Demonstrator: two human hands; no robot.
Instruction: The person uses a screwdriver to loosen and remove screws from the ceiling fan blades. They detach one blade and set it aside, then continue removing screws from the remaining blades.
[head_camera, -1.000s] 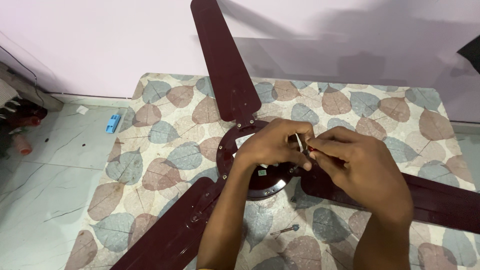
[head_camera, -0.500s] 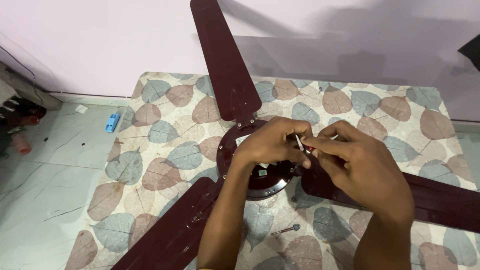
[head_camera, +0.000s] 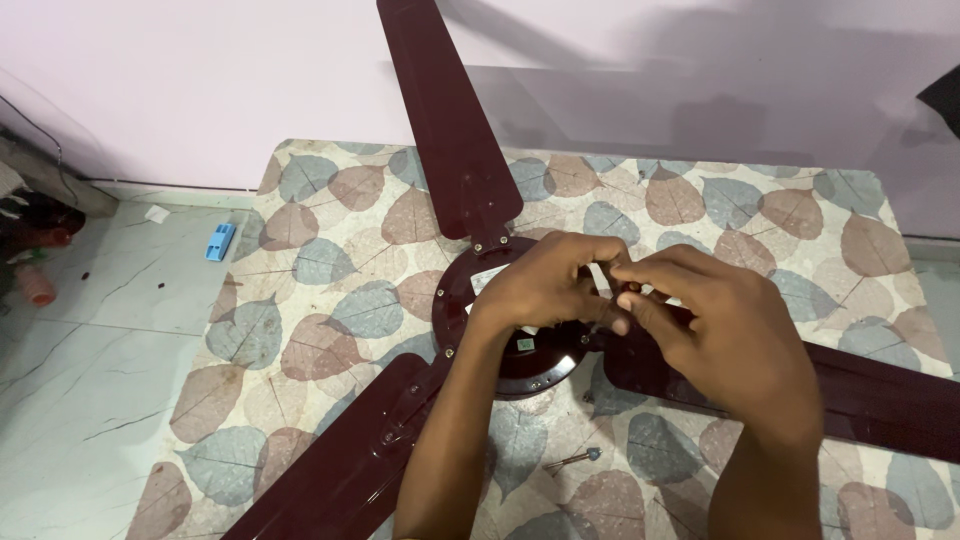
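Observation:
A maroon ceiling fan lies on a table with a leaf-patterned cloth (head_camera: 330, 250). Its round motor hub (head_camera: 480, 300) sits in the middle, with three blades reaching out: one to the back (head_camera: 445, 120), one to the front left (head_camera: 340, 470), one to the right (head_camera: 880, 390). My left hand (head_camera: 545, 285) rests over the hub, fingers curled. My right hand (head_camera: 710, 320) meets it from the right. Both pinch a small white part (head_camera: 603, 278) above the hub's centre; what it is cannot be made out.
A small screw or bolt (head_camera: 572, 459) lies on the cloth in front of the hub. On the marble floor at left are a blue object (head_camera: 220, 241), a scrap of paper (head_camera: 156, 213) and clutter by the wall (head_camera: 35, 250). A pink wall stands behind the table.
Both hands have stayed over the hub, with only small finger movements around the white part. The fan has not moved.

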